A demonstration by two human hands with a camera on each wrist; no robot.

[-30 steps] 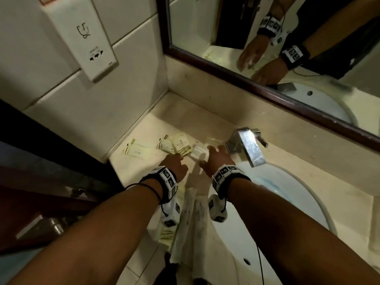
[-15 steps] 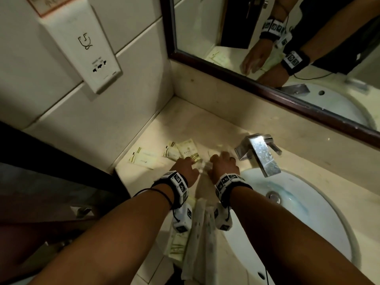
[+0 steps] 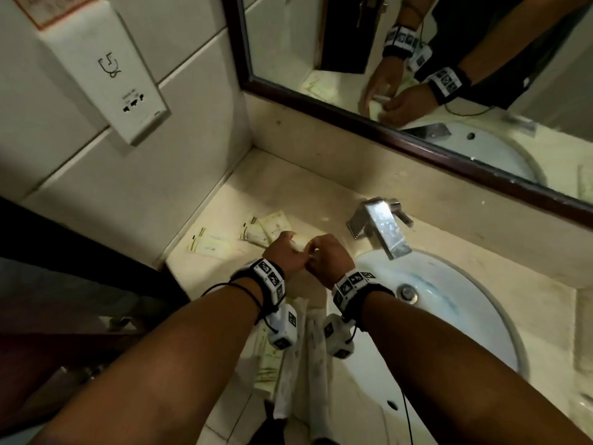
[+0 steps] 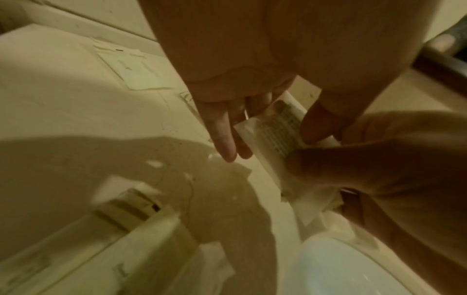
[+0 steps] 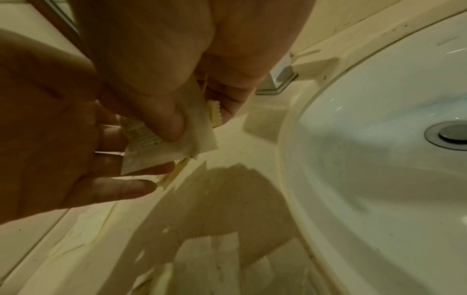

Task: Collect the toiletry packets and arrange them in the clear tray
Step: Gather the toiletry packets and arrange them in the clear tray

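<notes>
Both hands meet over the counter left of the tap. My left hand [image 3: 288, 249] pinches a white printed toiletry packet [image 4: 274, 127] between thumb and fingers. The same small bundle of packets [image 5: 161, 148] is pinched under the thumb of my right hand [image 3: 321, 253]. Three more packets lie flat on the counter to the left: one [image 3: 210, 245] near the wall and two overlapping ones [image 3: 266, 228]. Long white packets [image 3: 290, 364] and a green-printed packet [image 3: 269, 359] lie below my wrists in what looks like the clear tray [image 4: 121, 229]; its rim is hard to make out.
A chrome tap [image 3: 382, 229] and a white basin [image 3: 449, 303] sit right of the hands. The mirror [image 3: 449, 75] runs along the back wall, and a socket panel [image 3: 106, 69] hangs on the left wall. The counter's left edge drops off beside the flat packets.
The hands have drawn together and lifted white packets off the counter; a second ago they were spread apart, reaching down onto it. The head view has shifted slightly.
</notes>
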